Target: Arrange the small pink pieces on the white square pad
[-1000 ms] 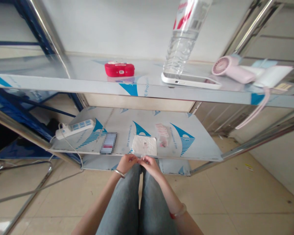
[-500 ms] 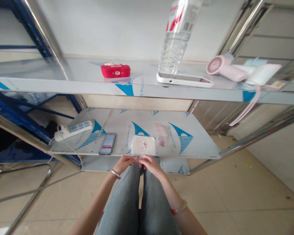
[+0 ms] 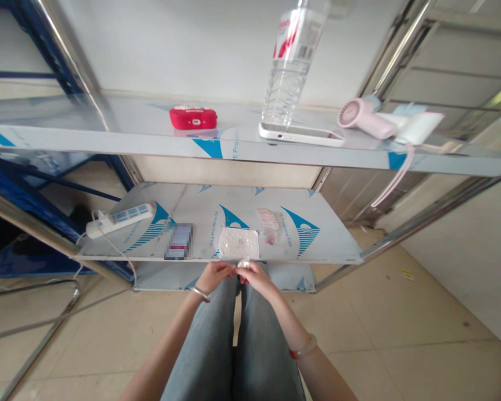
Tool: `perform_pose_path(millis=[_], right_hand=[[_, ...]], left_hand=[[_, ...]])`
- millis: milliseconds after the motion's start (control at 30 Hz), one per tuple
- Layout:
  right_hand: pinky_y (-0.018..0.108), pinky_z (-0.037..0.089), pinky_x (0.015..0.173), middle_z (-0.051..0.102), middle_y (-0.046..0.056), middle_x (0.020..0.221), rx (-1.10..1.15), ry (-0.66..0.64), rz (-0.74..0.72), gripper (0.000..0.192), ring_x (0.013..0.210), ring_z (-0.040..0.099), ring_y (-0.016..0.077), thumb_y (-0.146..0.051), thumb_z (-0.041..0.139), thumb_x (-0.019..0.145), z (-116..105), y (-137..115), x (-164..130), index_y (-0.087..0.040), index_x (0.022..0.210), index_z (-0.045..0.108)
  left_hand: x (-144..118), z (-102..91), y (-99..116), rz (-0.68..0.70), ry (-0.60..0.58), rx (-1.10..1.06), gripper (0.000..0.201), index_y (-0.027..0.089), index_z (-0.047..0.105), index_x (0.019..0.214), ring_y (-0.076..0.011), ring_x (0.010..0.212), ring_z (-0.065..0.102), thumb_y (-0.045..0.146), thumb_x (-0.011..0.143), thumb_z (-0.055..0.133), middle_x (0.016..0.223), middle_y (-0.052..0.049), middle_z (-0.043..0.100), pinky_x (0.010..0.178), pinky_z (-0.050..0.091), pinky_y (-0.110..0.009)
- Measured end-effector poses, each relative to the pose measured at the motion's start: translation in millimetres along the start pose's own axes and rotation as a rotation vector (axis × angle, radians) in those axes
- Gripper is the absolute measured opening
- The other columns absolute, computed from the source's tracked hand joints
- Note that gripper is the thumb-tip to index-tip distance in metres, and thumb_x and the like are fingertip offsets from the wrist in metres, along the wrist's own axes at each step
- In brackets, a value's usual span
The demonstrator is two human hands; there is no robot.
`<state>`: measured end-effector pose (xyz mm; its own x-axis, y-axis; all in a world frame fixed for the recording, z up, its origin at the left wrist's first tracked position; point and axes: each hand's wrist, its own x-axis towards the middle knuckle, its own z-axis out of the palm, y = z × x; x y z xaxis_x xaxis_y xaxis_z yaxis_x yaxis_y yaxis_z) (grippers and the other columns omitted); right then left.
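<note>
We bring both hands together over our knees, just near of the lower shelf's (image 3: 338, 245) front edge. Our left hand (image 3: 215, 275) and right hand (image 3: 256, 277) meet fingertip to fingertip and pinch a tiny clear item (image 3: 244, 263) between them; what it is we cannot tell. It sits at the midline, equally close to both hands. Directly beyond it, on the shelf, lies a white pad (image 3: 239, 243), touching the near edge. A small pink packet (image 3: 268, 221) rests just right and farther back.
</note>
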<state>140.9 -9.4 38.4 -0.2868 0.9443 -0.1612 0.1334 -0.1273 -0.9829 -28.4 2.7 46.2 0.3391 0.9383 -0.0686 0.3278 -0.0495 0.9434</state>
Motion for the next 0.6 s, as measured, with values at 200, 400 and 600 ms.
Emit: perform_pose_path(millis=[200,400,600], right_hand=[[0.022,0.025,0.046,0.038,-0.006,0.046,-0.043,0.028,-0.066,0.043,0.045,0.036,0.0083,-0.056,0.057,0.078,-0.5,1.7,-5.0,-0.020,0.058,0.044],[0.022,0.023,0.044,0.037,-0.007,0.046,-0.042,0.071,-0.069,0.046,0.043,0.035,0.0077,-0.057,0.062,0.075,-9.1,-2.5,-0.3,-0.020,0.056,0.042],[0.022,0.025,0.043,0.038,-0.007,0.046,-0.088,0.062,-0.061,0.042,0.042,0.036,0.0078,-0.055,0.057,0.078,-11.4,-4.0,8.2,-0.020,0.059,0.043]], left_hand=[[-10.1,0.4,9.2,-0.046,0.149,-0.003,0.035,0.015,0.070,0.067,-0.0167,0.059,0.063,0.045,0.073,0.055,0.065,-0.005,0.070,0.057,0.047,-0.024],[-8.6,1.1,25.6,-0.045,0.276,0.000,0.034,0.017,0.069,0.060,-0.0150,0.055,0.062,0.048,0.068,0.061,0.060,-0.003,0.069,0.055,0.046,-0.023],[-3.6,-1.5,18.8,-0.066,0.354,-0.020,0.035,0.016,0.069,0.060,-0.0141,0.051,0.060,0.051,0.066,0.064,0.057,-0.003,0.067,0.052,0.043,-0.022]])
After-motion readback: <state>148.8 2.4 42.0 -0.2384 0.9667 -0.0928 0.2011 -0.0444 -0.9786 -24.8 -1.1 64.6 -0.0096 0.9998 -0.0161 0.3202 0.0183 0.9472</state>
